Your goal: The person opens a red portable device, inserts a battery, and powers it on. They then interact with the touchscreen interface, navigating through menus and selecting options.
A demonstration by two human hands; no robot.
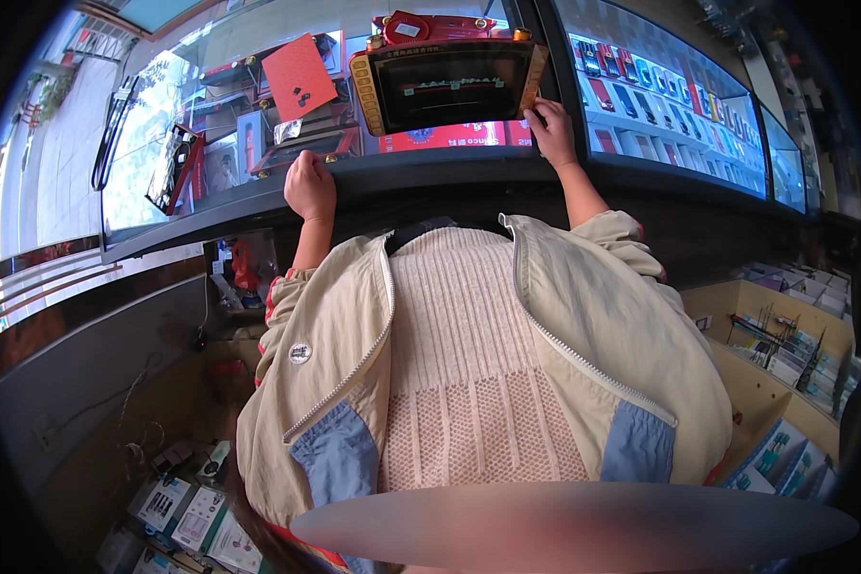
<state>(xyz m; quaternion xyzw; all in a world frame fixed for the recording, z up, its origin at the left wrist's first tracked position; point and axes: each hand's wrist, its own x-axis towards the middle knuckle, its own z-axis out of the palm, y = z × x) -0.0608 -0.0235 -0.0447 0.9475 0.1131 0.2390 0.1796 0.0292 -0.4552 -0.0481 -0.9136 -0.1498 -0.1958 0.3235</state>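
Note:
A portable video player (450, 88) with a dark screen, gold side panels and black-and-red trim stands tilted up on the glass counter (430, 172). The fingers of my right hand (553, 132) are closed at its lower right corner. My left hand (311, 187) rests in a fist on the counter's front edge, left of the player; whatever its curled fingers may hold is hidden. Near that fist a red sheet (292, 69) lies on the glass with several small black pieces on it. Behind the player sits another red-and-gold device (440, 27), partly covered.
Boxed devices and red packages show in and on the counter to the left, beside a dark device (174, 170) and a black strap (115, 134). A lit display case (670, 96) of phones adjoins at right. Open shelves (784, 335) of small goods stand behind me.

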